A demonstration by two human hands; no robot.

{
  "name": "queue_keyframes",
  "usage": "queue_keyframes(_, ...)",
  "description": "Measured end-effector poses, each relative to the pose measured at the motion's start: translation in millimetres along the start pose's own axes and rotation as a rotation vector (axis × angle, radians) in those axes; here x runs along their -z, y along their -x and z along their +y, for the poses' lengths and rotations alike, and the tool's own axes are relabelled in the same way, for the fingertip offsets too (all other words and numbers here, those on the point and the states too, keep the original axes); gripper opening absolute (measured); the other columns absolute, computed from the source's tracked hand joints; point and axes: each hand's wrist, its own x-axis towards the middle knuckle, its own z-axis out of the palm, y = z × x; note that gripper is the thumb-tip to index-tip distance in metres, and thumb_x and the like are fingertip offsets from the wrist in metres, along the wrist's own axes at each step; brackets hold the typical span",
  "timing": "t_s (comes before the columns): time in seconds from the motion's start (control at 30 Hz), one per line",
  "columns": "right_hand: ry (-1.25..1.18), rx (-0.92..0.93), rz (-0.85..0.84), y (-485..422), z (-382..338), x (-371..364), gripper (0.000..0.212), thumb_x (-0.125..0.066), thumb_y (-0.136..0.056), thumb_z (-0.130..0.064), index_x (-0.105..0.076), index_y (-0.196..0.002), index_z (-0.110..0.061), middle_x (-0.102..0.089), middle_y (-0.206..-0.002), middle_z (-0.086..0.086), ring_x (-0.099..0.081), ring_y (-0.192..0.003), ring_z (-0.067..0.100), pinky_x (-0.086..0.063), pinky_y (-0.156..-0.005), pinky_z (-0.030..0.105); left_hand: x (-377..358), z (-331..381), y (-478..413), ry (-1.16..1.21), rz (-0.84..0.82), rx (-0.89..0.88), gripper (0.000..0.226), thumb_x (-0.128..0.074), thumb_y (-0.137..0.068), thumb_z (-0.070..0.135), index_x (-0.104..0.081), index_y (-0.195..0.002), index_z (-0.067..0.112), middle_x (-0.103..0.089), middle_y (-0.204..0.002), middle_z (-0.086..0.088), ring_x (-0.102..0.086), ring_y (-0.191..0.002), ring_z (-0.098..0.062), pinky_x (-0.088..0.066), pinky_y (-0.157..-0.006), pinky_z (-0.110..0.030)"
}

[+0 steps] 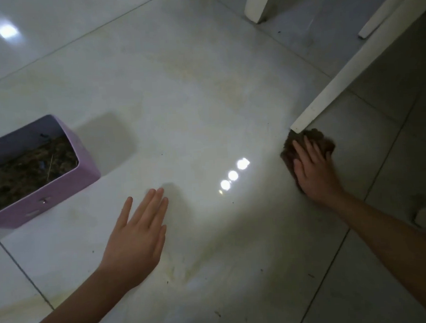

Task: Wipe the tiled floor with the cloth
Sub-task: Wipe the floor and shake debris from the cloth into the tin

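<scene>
One brown cloth [307, 145] lies bunched on the tiled floor [192, 108] at the right of the frame, just below centre height. The right hand [313, 171] presses flat on top of it, fingers spread wide, so most of the cloth is covered and only its upper and left edges show. The cloth's top edge touches the foot of a white furniture leg [350, 70] that slants up toward the upper right corner. Two more white legs stand there: a thick one [260, 4] at the top edge and a thin one [382, 16] beside the long leg.

The left hand [137, 237] is open at lower centre, fingers straight and close together, holding nothing; whether its palm touches the tiles cannot be told.

At the left edge sits one lilac box [60, 191], open-topped, filled with dry brownish debris [30, 171], well apart from both hands. Three round light reflections [233, 175] shine in a row between the hands. Small dark specks dot the tiles, and faint yellowish streaks cross the middle.
</scene>
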Motion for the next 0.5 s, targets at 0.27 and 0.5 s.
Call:
queue_keyframes(0.27, -0.095, 0.590, 0.016, 49.1, -130.0, -35.1, 0.045, -0.039, -0.095, -0.018, -0.054, -0.135, -0.004, -0.046, -0.145, 0.018, -0.041, -0.137, 0.032, -0.027, -0.114, 0.048, -5.9, 10.8, -22.5, 0.124, 0.125, 0.070, 0.062, -0.013, -0.101, 0.032, -0.058, -0.129, -0.001, -0.056, -0.136, -0.014, -0.054, -0.126, -0.029, -0.037, -0.107, -0.047)
queue_keyframes(0.5, -0.288, 0.233, 0.118, -68.8, -51.0, 16.4, 0.043, -0.040, -0.096, 0.006, -0.044, -0.139, 0.004, -0.035, -0.150, 0.022, -0.033, -0.141, 0.034, -0.016, -0.118, 0.026, -5.2, 3.4, -27.3, 0.204, 0.248, 0.028, 0.056, -0.021, -0.100, 0.026, -0.068, -0.116, 0.000, -0.063, -0.127, -0.012, -0.062, -0.116, -0.027, -0.032, -0.105, -0.041)
